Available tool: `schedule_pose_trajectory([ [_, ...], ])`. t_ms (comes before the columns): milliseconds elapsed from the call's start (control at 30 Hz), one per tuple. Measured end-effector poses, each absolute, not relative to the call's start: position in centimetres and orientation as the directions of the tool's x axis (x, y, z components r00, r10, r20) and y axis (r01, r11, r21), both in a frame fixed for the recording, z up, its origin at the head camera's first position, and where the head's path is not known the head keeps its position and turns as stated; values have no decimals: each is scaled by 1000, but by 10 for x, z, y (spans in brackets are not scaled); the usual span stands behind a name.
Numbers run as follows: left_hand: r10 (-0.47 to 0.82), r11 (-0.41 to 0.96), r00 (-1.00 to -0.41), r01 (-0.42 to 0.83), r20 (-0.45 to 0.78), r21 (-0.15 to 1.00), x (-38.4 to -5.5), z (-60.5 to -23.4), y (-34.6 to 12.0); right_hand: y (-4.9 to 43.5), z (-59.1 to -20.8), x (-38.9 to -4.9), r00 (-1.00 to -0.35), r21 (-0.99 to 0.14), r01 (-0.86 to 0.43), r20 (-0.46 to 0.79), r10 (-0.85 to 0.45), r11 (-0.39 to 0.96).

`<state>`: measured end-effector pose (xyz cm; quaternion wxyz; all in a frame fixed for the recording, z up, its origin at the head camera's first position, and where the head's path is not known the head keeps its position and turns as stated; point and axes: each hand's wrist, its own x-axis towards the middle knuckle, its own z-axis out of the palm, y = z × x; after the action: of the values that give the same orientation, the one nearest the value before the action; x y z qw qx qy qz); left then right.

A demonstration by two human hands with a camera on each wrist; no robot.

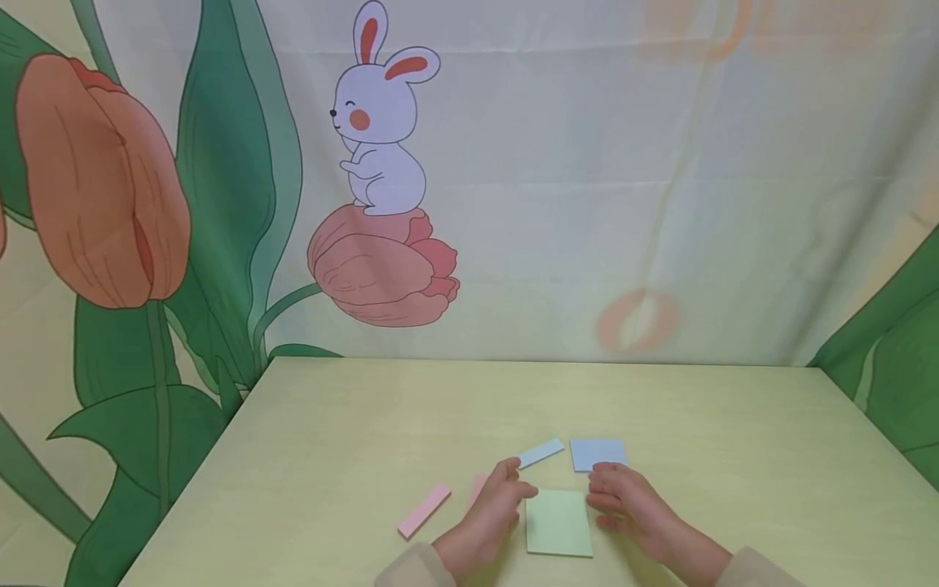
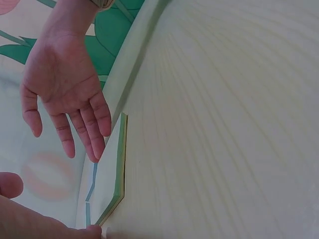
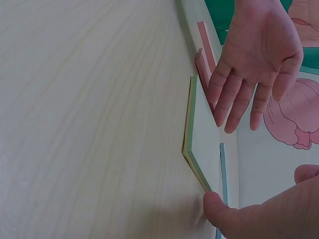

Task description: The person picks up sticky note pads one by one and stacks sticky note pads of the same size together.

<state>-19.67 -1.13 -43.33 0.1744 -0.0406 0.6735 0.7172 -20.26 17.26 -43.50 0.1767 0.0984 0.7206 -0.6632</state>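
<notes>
A light green sticky-note pad [image 1: 559, 526] lies flat on the table between the two hands. My left hand [image 1: 487, 518] is at its left side, fingers relaxed and holding nothing. On the opposite side is my right hand [image 1: 638, 507], its fingers loose, its palm facing the pad. In the right wrist view the left hand [image 3: 259, 55] shows spread fingers beyond the green pad [image 3: 204, 132]. The left wrist view has the right hand [image 2: 62, 84] with its palm bared and extended. Whether any fingertip touches the pad, I cannot tell.
Behind the green pad lie a blue pad [image 1: 597, 454] and a narrow light blue strip pad [image 1: 541, 453]. A pink strip pad [image 1: 424, 512] is left of the left hand; another pink one [image 1: 479, 486] is partly hidden by it. A printed curtain [image 1: 528, 204] hangs behind the table.
</notes>
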Motion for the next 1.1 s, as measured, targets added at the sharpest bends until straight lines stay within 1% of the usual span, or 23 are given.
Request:
schedule_pose_trajectory([
  [233,193,-34,-936,-306,-294,951,-196,-435,-11,178,-447,-208,-918,-929,357,-368,-151,93],
  [333,204,-40,-935,-304,-290,952,-196,-436,-11,177,-449,-209,-918,-930,354,-365,-154,93],
  [567,215,-50,-931,-312,-295,949,-197,-439,-11,169,-439,-202,-926,-929,358,-366,-96,96],
  [833,220,-57,-931,-311,-292,949,-196,-440,-12,168,-434,-202,-924,-926,364,-372,-83,99],
  [1100,151,-35,-959,-249,-241,968,-196,-437,-13,170,-429,-205,-932,-930,353,-360,-52,106],
])
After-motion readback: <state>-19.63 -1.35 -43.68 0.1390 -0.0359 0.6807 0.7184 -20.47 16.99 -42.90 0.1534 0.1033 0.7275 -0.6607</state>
